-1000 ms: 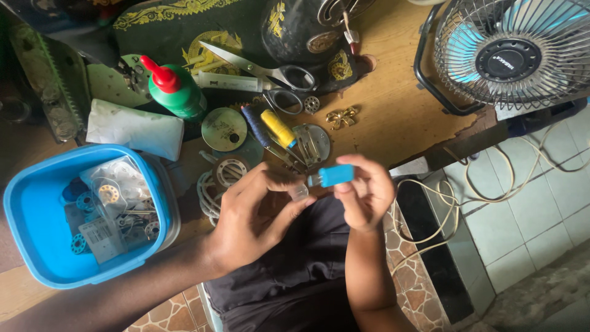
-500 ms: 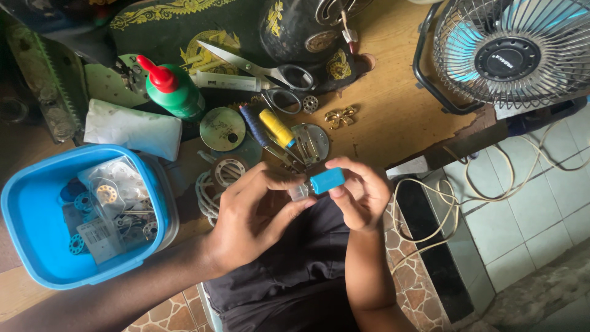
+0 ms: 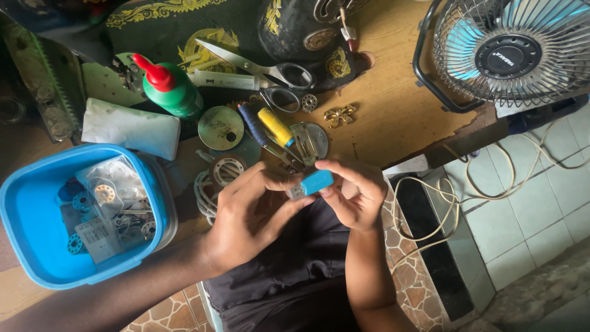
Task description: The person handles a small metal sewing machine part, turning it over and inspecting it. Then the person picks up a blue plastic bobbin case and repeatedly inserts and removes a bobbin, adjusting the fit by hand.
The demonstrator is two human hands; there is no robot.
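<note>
Together our left hand [image 3: 252,215] and right hand [image 3: 353,197] pinch a small blue block [image 3: 316,182], just below the yellow-handled screwdriver [image 3: 275,126].

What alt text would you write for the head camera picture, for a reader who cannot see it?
Two bare hands, left hand and right hand, hold a small blue block between them over a cluttered wooden table. On the table lie scissors, a green bottle and a blue tub of bobbins; a small fan stands at the right.
</note>
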